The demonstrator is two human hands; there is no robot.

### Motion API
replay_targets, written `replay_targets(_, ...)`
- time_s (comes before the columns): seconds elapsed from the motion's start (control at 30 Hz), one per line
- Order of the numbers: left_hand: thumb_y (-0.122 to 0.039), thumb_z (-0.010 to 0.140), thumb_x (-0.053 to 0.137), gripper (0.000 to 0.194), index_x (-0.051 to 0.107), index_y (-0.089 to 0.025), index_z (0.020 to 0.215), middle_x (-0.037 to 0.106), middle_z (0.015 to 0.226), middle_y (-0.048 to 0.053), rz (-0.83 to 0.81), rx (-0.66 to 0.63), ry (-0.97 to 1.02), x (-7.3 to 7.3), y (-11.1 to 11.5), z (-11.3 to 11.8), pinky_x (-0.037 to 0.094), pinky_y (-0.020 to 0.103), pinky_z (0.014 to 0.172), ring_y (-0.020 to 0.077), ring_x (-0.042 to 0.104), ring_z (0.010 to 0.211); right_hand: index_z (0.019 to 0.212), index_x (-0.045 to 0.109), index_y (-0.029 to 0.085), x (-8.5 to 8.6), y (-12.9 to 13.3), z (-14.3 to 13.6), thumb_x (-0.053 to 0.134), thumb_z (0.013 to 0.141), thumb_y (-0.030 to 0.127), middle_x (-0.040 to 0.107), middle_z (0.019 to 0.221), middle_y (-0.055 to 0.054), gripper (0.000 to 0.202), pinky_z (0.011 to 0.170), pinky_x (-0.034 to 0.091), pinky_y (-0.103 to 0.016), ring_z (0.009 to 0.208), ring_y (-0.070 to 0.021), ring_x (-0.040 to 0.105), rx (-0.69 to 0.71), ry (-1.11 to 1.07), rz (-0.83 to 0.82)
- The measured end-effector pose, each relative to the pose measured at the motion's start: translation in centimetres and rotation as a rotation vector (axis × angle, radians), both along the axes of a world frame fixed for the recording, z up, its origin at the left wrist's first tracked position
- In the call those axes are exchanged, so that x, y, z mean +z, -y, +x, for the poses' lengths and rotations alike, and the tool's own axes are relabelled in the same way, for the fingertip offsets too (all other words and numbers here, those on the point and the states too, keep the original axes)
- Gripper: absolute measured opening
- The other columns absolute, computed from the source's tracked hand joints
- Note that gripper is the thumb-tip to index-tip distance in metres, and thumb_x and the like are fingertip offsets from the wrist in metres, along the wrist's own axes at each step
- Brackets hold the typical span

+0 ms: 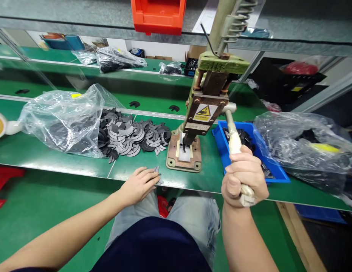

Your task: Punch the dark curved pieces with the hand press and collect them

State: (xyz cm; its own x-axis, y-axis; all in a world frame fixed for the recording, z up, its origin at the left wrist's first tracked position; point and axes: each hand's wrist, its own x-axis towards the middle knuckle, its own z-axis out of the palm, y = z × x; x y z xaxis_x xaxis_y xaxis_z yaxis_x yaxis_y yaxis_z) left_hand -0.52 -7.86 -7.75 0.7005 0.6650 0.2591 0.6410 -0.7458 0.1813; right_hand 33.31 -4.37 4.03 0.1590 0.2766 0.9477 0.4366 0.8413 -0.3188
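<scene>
My right hand is wrapped round the taped lever of a green hand press. At the table's front edge, left of the press base, my left hand has its fingers closed on a small grey curved piece, partly hidden by them. Under the press ram, a dark curved part shows above a pale plate. A heap of flat grey crescent-shaped pieces lies beyond my left hand, spilling from a clear plastic bag.
Right of the press stands a blue bin holding dark parts, with another plastic bag beside it. Two loose dark pieces lie behind the heap. An orange bin hangs over the table's far side.
</scene>
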Motion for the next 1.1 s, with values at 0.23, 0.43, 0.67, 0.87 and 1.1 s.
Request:
replay_targets(0.23,-0.013,0.104,0.051,0.035,0.068,-0.028,0.130,0.079,0.111,0.008,-0.106,-0.249,0.168,1.0,1.5,1.9,0.053,0.040,0.092,0.0233,0.071,0.106,0.069,0.057,0.024,-0.1,0.0,0.1,0.068,0.087,0.032,0.065,0.069,0.003,0.023,0.102,0.060,-0.059,0.084,-0.0196,0.072,-0.003,0.007,0.003)
replay_targets(0.43,-0.043,0.106,0.055,0.022,0.063,-0.023,0.104,0.069,0.076,0.001,-0.473,0.308,0.535,3.6,-3.9,4.4,0.051,0.028,0.065,0.0160,0.067,0.068,0.071,0.056,0.024,0.1,0.2,0.0,0.068,0.086,0.030,0.066,0.071,0.004,0.020,0.102,0.059,-0.061,0.084,-0.0206,0.071,-0.004,0.010,-0.003)
replay_targets(0.67,-0.046,0.098,0.068,0.030,0.053,-0.021,0.094,0.065,0.058,-0.003,-0.978,0.380,0.796,4.6,-13.6,7.9,0.048,0.021,0.050,0.0130,0.065,0.050,0.070,0.056,0.025,0.1,0.3,0.1,0.068,0.088,0.032,0.065,0.070,0.005,0.023,0.103,0.059,-0.060,0.084,-0.0200,0.071,-0.017,0.036,-0.022)
replay_targets(0.87,-0.040,0.093,0.076,0.026,0.064,-0.016,0.091,0.064,0.060,-0.002,-0.992,0.354,0.794,4.2,-16.1,9.6,0.042,0.016,0.047,0.0080,0.058,0.048,0.070,0.056,0.025,0.1,0.3,-0.1,0.067,0.090,0.037,0.065,0.070,0.004,0.026,0.106,0.058,-0.057,0.086,-0.0186,0.071,-0.027,0.019,-0.034)
replay_targets(1.1,-0.038,0.089,0.082,0.028,0.064,-0.016,0.087,0.063,0.061,-0.003,-1.016,0.383,0.804,4.2,-16.7,9.8,0.045,0.017,0.047,0.0080,0.059,0.050,0.069,0.055,0.026,0.1,0.4,-0.3,0.065,0.092,0.039,0.063,0.069,0.004,0.028,0.106,0.058,-0.055,0.085,-0.0179,0.070,-0.044,0.006,-0.042)
